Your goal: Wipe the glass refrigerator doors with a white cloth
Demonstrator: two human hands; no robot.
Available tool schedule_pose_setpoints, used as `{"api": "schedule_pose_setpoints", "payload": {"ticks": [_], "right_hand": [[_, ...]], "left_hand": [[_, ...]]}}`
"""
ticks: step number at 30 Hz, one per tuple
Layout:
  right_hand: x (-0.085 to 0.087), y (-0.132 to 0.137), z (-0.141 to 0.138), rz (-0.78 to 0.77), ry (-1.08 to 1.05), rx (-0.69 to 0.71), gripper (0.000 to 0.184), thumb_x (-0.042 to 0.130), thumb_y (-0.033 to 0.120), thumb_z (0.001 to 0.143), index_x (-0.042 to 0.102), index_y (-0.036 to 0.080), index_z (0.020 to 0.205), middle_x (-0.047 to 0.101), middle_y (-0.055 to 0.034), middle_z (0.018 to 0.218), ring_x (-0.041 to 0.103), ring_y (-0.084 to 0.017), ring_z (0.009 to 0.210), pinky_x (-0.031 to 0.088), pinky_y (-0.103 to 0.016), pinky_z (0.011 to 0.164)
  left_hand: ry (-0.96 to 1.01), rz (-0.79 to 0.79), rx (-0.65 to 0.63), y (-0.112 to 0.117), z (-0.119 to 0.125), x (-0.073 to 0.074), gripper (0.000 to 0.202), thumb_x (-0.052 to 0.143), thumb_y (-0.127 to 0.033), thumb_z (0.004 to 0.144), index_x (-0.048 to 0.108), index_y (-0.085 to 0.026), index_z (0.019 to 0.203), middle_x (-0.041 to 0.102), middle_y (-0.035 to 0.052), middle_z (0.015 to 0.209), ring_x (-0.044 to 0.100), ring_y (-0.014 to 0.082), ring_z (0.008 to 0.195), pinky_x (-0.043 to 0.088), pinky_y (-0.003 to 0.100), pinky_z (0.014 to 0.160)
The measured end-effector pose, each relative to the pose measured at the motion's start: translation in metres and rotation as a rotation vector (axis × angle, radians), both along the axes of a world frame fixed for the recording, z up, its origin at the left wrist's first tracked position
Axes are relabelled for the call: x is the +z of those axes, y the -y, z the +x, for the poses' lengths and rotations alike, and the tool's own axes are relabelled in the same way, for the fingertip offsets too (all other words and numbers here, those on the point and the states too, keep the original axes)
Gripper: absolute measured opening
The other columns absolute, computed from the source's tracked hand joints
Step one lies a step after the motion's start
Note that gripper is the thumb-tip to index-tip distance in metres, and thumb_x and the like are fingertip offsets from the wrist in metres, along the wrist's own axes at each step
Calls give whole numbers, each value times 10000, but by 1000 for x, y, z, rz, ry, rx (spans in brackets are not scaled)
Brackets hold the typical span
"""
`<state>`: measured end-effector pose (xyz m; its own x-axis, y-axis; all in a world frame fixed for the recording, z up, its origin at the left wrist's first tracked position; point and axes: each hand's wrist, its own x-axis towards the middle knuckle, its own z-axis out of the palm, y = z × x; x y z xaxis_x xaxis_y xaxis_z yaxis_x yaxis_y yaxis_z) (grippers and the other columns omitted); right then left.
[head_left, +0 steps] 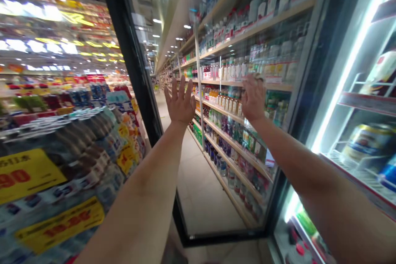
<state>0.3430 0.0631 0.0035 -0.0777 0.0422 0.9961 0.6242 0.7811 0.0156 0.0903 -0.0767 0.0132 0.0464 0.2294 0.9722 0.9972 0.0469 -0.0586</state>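
Note:
A glass cooler door (229,237) with a black frame stands swung open in front of me. Both arms reach forward to its pane. My left hand (181,105) is raised with its fingers spread, palm towards the glass, holding nothing. Farther right, my right hand (254,98) is also lifted to the pane, its fingers pointing up and blurred. It seems to lie flat with nothing in it. Whether either palm touches the glass, I cannot tell. Shelves of bottles (233,105) show in the pane, behind both hands.
On the right is the lit cooler interior, with a wire shelf (343,159), a yellow-and-blue can (368,142) and a bright light strip (348,66). Stacked bottle packs (83,140) with a yellow price sign (27,175) stand at the left. Pale floor (198,181) shows in the pane.

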Motion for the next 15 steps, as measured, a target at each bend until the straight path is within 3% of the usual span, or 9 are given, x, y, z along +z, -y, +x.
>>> {"api": "schedule_pose_setpoints", "payload": {"ticks": [3,7,10,15], "right_hand": [[-16,19,-22,20,221,30,486,363,163,1003,573,198,1439,503,-88,1554,373,-308,1489,325,-576,1218],[-28,30,-38,179,539,97,463,430,162,1016,561,239,1453,515,-48,1550,442,-257,1447,312,-509,1235],[-21,25,-33,254,583,96,454,449,158,1015,564,237,1447,533,-37,1535,471,-239,1426,330,-476,1218],[8,2,2,177,347,14,456,428,158,989,594,187,1412,548,-80,1521,454,-270,1441,363,-507,1189]], "left_hand": [[-12,8,8,1,1,0,567,426,-376,1026,418,-262,1581,274,12,1666,48,244,1579,-69,517,1291],[-25,7,34,2,1,0,567,420,-361,1025,417,-246,1581,278,30,1665,63,254,1578,-68,526,1291],[-21,4,34,1,0,0,562,402,-364,1032,419,-232,1578,273,35,1666,71,264,1578,-65,543,1292],[-49,21,61,-1,-1,-1,548,376,-375,1046,435,-223,1569,282,30,1661,78,262,1578,-32,543,1296]]}}
